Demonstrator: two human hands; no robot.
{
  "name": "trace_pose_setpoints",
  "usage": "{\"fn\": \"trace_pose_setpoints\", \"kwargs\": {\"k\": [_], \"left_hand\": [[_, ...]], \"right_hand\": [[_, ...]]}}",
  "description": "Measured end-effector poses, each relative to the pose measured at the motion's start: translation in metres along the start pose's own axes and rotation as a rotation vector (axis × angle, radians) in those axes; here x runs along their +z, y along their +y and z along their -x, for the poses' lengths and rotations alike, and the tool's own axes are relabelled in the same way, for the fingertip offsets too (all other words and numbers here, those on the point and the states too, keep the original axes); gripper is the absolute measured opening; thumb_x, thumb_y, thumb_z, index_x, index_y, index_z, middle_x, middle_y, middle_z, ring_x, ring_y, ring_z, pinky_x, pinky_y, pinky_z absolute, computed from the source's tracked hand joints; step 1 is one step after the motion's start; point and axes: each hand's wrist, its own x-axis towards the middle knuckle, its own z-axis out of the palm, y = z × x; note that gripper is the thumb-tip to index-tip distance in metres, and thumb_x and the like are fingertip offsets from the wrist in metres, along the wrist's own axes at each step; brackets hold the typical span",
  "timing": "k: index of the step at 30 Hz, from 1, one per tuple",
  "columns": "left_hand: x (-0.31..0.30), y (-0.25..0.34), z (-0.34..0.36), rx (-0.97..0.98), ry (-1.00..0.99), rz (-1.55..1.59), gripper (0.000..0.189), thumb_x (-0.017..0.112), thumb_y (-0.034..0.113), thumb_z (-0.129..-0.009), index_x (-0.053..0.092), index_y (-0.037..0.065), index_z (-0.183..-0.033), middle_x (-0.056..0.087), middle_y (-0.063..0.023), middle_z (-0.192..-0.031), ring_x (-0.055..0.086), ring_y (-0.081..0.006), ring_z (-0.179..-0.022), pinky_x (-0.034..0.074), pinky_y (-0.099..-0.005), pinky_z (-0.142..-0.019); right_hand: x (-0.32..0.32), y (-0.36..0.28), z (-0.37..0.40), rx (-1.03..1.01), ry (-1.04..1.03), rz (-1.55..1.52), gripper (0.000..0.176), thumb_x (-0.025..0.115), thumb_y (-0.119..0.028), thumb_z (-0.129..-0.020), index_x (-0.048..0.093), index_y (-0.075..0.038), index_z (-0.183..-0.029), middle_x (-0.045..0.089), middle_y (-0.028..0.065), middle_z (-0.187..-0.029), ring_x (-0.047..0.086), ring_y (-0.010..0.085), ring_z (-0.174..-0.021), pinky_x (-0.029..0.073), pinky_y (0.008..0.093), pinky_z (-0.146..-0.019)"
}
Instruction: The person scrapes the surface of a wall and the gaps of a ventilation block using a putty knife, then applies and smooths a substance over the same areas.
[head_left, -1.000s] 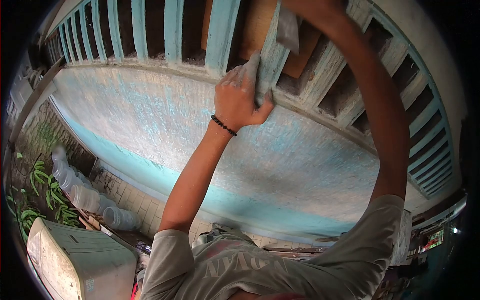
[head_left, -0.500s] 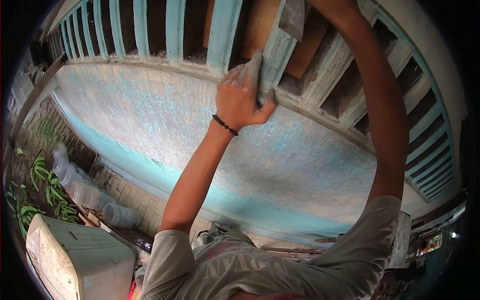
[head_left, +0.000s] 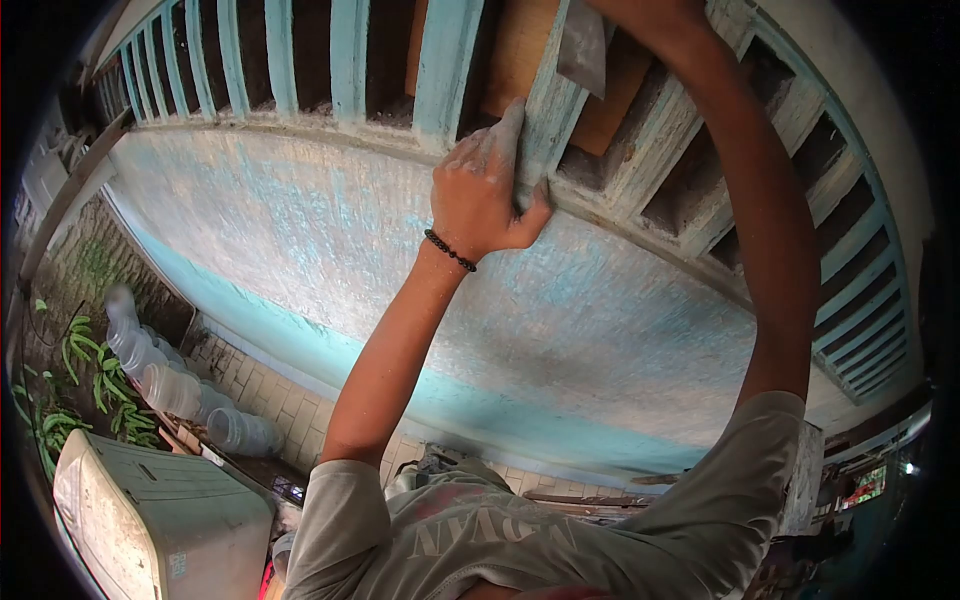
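My left hand [head_left: 485, 190], dusted with pale powder and with a black bead bracelet at the wrist, grips the foot of a worn turquoise baluster [head_left: 548, 120] where it meets the wall top. My right arm reaches up past the same baluster. My right hand [head_left: 625, 8] is mostly cut off by the top edge. A grey sheet [head_left: 583, 45] sticks out below that hand and lies against the baluster's upper part. Brown board [head_left: 515, 50] shows behind the balusters.
A row of turquoise balusters [head_left: 345, 60] runs along a scraped pale blue wall [head_left: 330, 240]. Below it are a tiled ledge [head_left: 270, 400], clear plastic bottles [head_left: 170, 390], a grey-white bin [head_left: 150, 520] and green plants [head_left: 60, 400]. My grey shirt [head_left: 500, 540] fills the bottom.
The grey sheet has shifted slightly up and then a little down along the baluster with my right hand. My left hand keeps its grip in the same spot.
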Motion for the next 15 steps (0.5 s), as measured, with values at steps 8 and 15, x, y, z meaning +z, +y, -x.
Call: {"fn": "trace_pose_setpoints", "kwargs": {"k": [8,15], "left_hand": [[0.002,0.0,0.0,0.009,0.024,-0.002,0.079,0.069,0.038,-0.084,0.056,-0.008,-0.146,0.074,-0.0289,-0.12,0.076,-0.0436,-0.1,0.061,-0.0446,-0.091],[0.001,0.0,0.0,0.026,0.044,-0.005,0.078,0.068,0.039,-0.084,0.057,-0.008,-0.145,0.075,-0.0285,-0.114,0.076,-0.0431,-0.097,0.061,-0.0448,-0.089]], "right_hand": [[0.009,0.003,-0.002,-0.11,0.012,0.097,0.025,0.064,-0.022,-0.108,0.061,0.003,-0.108,0.061,0.0107,-0.072,0.058,0.0165,-0.06,0.049,0.0344,-0.055],[0.014,-0.012,-0.022,-0.066,-0.143,0.106,0.03,0.065,-0.019,-0.106,0.06,0.01,-0.104,0.063,0.0178,-0.071,0.062,0.0213,-0.057,0.05,0.0358,-0.053]]}}
